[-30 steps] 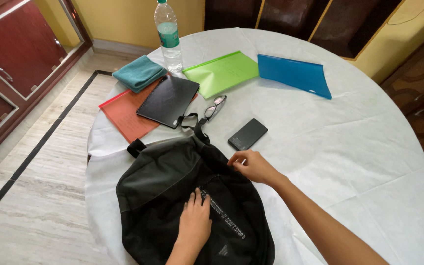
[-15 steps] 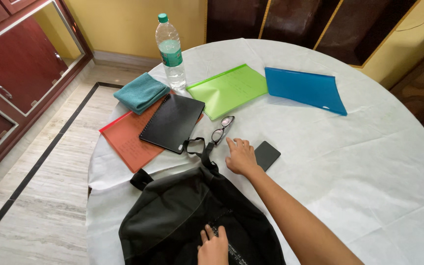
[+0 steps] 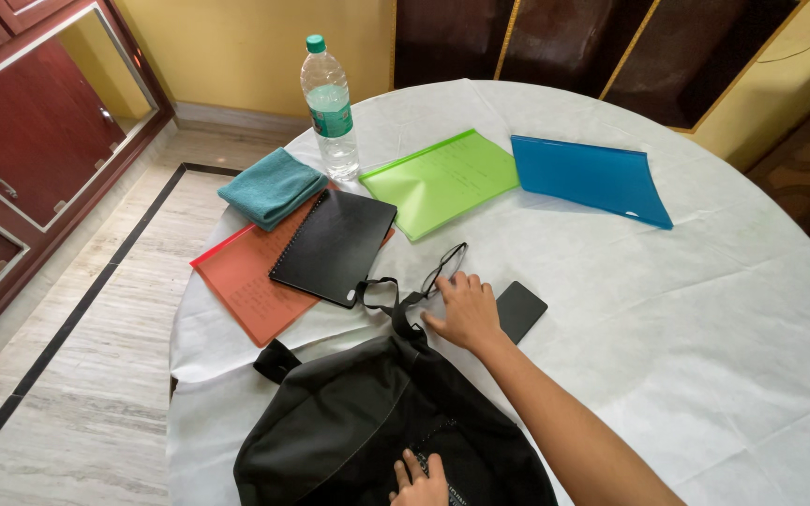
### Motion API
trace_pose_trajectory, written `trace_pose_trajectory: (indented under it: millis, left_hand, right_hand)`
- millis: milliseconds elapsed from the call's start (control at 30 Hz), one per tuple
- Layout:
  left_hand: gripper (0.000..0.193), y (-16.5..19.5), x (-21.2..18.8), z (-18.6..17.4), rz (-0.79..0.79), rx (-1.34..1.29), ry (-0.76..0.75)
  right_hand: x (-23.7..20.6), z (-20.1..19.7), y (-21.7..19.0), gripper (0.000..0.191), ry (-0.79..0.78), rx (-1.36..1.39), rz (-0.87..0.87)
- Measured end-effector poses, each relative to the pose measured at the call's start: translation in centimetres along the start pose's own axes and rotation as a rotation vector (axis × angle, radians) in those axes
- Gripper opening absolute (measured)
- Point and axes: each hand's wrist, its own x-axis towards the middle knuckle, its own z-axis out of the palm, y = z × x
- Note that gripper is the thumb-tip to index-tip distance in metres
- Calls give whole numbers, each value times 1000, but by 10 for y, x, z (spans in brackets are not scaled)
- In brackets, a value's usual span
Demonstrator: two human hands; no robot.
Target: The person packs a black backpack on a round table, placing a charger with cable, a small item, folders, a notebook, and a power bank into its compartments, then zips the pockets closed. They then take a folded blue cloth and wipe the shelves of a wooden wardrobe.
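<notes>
Moved forward since a moment ago: right hand (image 3: 466,309), now off the backpack (image 3: 377,431) and out by the glasses (image 3: 444,267). Fingers spread flat, open, gripping nothing, tips touching the near end of the glasses. Black phone (image 3: 521,310) lying just right of that hand, partly under it. Left hand (image 3: 421,480) slid nearer, now at the near edge of the view, fingers pressed flat on the black backpack, not clenched. Backpack sitting at the near side of the round white tabletop (image 3: 705,328), its strap loop (image 3: 382,292) pointing far. Farther left, black spiral notebook (image 3: 335,245) lying on an orange folder (image 3: 250,281), with a folded teal cloth (image 3: 272,186) at its far corner. Water bottle (image 3: 330,108) standing upright beside the cloth. Green folder (image 3: 442,180) and blue folder (image 3: 591,178) lying flat at the far side.
</notes>
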Motion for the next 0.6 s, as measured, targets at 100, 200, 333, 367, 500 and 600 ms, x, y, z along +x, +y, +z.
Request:
trace_pose_trajectory:
  millis: [100,200,333,367,500,600]
  left_hand:
    - [17,-5,-4,4,71,20,18]
    - [27,-7,-13,3,84,-14,12]
    - [74,-15,-30,-6,148,-100,-105]
    - [70,-19,-36,-7,181,-123,-47]
    - [61,-30,-49,-11,275,-219,112]
    - [59,-36,-57,-11,309,-284,88]
  right_hand:
    - [-17,1,5,38,177,166,28]
    - [-33,5,17,26,304,487,70]
    - [-51,3,28,24,211,849,254]
    - [-58,0,31,24,203,942,292]
    - [-87,-19,40,28,113,1313,407]
    - [-118,-30,51,32,-11,1459,439]
